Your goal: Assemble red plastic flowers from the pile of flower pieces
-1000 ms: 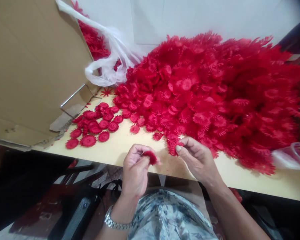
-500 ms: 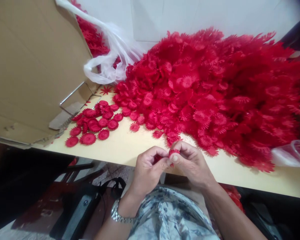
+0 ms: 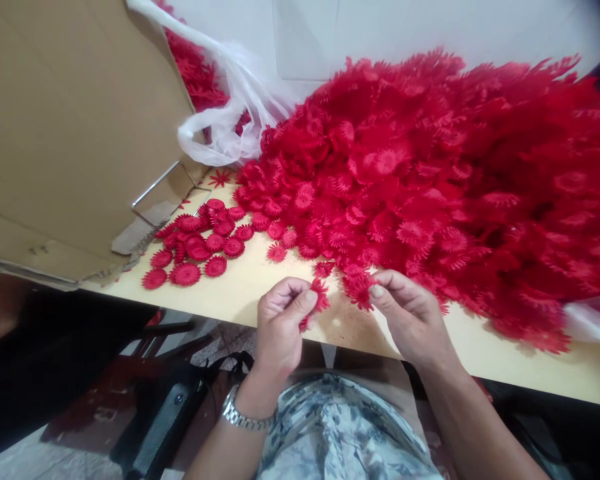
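In the head view, the left hand point(image 3: 283, 328) pinches a small red bundle point(image 3: 320, 297) between thumb and fingers, just above the near edge of the bench point(image 3: 250, 297). The bundle appears tipped on edge, its toothed rim facing the right hand point(image 3: 411, 321). The fingertips of that hand reach a red cluster point(image 3: 359, 292) at the near fringe of the big pile point(image 3: 395, 180); they are close together at its edge, but I cannot tell whether they grip it or only touch it. The cluster lies between the two hands, nearer the right, to the left of its fingertips. It is round, with no clear long axis.

The red pieces look thin and soft, perhaps felt or foam, cut like daisies with narrow petals. Thicker discs point(image 3: 185, 274) with notched rims lie at the left, well apart from the left hand. Beyond them are a crumpled, translucent plastic bag point(image 3: 215, 148) and a flat-sided, brown cardboard box point(image 3: 75, 127) with a torn lower edge.
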`<state>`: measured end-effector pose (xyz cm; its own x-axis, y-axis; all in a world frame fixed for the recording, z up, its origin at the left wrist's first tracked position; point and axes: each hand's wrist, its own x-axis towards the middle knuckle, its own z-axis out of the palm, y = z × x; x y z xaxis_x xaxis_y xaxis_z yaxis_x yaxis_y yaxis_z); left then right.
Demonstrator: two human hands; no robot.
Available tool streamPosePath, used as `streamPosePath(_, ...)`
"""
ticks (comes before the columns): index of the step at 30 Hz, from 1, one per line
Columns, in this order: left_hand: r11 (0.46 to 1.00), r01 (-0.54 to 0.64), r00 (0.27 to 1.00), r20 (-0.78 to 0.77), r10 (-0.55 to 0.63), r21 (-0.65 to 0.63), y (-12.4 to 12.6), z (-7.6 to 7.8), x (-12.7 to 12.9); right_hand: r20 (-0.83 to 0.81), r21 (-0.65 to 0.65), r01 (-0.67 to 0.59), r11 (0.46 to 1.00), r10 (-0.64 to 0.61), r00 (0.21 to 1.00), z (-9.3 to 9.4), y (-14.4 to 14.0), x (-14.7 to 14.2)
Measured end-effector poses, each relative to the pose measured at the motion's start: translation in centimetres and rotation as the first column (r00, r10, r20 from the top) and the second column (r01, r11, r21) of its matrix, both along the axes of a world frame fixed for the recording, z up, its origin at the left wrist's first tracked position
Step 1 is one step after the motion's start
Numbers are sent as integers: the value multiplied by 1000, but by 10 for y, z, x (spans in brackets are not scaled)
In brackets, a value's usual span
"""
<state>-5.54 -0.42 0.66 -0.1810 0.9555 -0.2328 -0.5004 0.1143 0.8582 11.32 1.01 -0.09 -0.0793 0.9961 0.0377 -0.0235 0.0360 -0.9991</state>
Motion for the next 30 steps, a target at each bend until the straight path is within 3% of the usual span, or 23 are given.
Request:
streamPosePath(7, 985, 105, 976, 202, -76, -134, 2, -3, 5, -41, -56, -79, 995, 76, 996, 7, -3, -9)
streamPosePath(15, 981, 143, 962, 249, -108, -129, 3, -6, 6, -87, -117, -37, 992, 27, 996, 12, -1, -19)
streamPosePath(20, 991, 74, 995, 77, -65, -115, 10, -2, 7, 6, -80, -12, 997, 13, 1000, 11, 2, -18)
streamPosePath(25, 1000, -17, 987, -162, 14, -20, 15, -13, 4, 126, -10, 47, 999, -45, 991, -3, 5, -9)
streamPosePath(28, 993, -102, 916, -385, 115, 54, 9, -17, 3, 146, 30, 74, 997, -77, 986, -11, 4, -3)
streamPosePath(30, 990, -68, 844, -521, 122, 122, 3, -14, 5, 158, 50, 64, 997, -71, 985, -12, 2, 0)
